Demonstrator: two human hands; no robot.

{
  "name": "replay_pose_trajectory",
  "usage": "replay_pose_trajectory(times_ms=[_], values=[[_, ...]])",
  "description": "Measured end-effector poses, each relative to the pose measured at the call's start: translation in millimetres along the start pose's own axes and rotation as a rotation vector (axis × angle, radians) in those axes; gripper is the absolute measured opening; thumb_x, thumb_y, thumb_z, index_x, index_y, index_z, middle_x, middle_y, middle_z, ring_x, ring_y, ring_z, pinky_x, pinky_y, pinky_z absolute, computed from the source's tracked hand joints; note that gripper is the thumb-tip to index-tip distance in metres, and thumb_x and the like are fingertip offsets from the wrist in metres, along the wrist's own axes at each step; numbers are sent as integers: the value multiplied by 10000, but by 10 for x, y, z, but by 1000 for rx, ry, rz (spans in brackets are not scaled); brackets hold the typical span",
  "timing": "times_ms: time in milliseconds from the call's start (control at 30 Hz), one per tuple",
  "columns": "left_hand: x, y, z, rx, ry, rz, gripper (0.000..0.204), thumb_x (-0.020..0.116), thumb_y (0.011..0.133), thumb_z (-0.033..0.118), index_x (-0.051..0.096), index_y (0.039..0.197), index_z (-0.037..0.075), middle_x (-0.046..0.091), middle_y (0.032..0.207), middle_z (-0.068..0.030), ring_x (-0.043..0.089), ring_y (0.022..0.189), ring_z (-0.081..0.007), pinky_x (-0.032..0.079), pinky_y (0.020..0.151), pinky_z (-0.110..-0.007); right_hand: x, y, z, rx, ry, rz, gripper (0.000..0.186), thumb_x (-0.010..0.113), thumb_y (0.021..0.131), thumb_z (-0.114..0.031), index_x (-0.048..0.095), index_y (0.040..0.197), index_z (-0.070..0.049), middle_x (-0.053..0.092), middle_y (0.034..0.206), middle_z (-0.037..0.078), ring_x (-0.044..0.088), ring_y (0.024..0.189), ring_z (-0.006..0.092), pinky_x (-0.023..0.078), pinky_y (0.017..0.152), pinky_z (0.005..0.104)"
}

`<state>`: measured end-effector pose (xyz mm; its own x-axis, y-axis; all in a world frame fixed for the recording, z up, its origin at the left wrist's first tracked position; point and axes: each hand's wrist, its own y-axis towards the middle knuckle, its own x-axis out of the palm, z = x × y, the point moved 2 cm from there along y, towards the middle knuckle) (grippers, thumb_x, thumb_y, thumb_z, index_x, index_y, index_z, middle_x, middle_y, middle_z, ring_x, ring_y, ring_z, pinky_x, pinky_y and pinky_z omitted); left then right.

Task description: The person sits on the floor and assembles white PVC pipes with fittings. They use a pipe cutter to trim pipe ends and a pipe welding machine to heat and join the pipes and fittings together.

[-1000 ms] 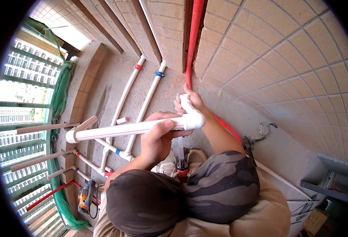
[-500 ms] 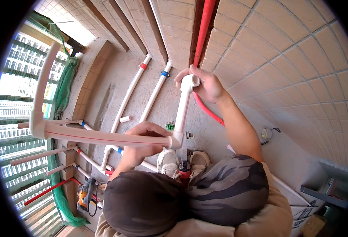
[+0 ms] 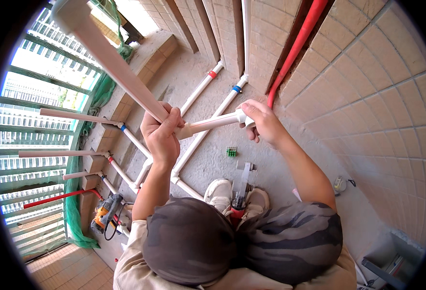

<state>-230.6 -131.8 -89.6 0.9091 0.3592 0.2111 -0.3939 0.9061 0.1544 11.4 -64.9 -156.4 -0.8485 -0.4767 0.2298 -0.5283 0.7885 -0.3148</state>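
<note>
Biggest first: tiled wall (image 3: 367,96) on your R, rough concrete floor (image 3: 208,169) below. Your white pipe assy (image 3: 121,70) is up in the air over the floor pipes (image 3: 193,147), long leg (image 3: 101,49) angled up-left toward the slatted railing (image 3: 39,130), short leg (image 3: 217,123) running across between your hands. Can't tell what's past the far elbow (image 3: 71,14), it's at the view's edge.

Red-and-clear tool (image 3: 242,181) sits btwn your shoes, neither hand on it.

L hand (image 3: 163,128) wrapped tight round the long leg just by the mid joint (image 3: 185,131). R hand (image 3: 261,120) gripping the end elbow (image 3: 244,117), fingers curled round it.

Step in hand, my read: two-handed hold to set the assy's angle. Next move prob. calls for L taking the weight, R steering the elbow, both turning in sync (long leg = big swing, watch clearance at railing).

Small green block (image 3: 231,151) on floor past your toes, untouched.
</note>
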Motion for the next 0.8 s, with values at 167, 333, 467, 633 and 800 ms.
replay_pose_trajectory(times_ms=[167, 333, 467, 633, 800], values=[[191, -163, 149, 47, 95, -139, 186, 661, 995, 158, 570, 1046, 3, 621, 877, -91, 585, 797, -170, 483, 775, -337, -268, 374, -110, -88, -63, -3, 345, 488, 1062, -373, 639, 1038, -64, 608, 767, 30, 482, 526, 59, 336, 427, 240], [88, -298, -45, -24, -49, -297, 184, 650, 958, 120, 555, 829, 30, 658, 964, -163, 641, 976, -271, 504, 957, -455, -202, 349, -903, -163, -420, -126, 425, 476, 1064, -445, 673, 977, -79, 583, 704, 9, 495, 528, 56, 364, 455, 222], [385, -438, -23, 25, -419, -213, 284, 585, 985, 206, 508, 759, 53, 601, 898, -151, 588, 999, -314, 471, 959, -508, -81, 263, -1587, -575, -353, -272, 724, 275, 1079, -614, 721, 984, -51, 677, 912, 129, 638, 855, 176, 494, 839, 328], [885, -557, 309, -172, -742, -205, 196, 640, 795, 191, 515, 711, 66, 576, 864, -127, 576, 914, -311, 495, 843, -445, 202, 222, -1956, -675, 139, -248, 656, 331, 1098, -515, 650, 815, -16, 647, 771, 131, 626, 635, 206, 531, 656, 323], [782, -571, 478, 90, -788, -141, 184, 590, 732, 145, 457, 642, 55, 579, 680, -163, 594, 743, -295, 518, 805, -484, 315, -92, -1561, -660, 395, 80, 543, 401, 1062, -415, 604, 755, -15, 620, 684, 131, 610, 561, 206, 510, 572, 319]])
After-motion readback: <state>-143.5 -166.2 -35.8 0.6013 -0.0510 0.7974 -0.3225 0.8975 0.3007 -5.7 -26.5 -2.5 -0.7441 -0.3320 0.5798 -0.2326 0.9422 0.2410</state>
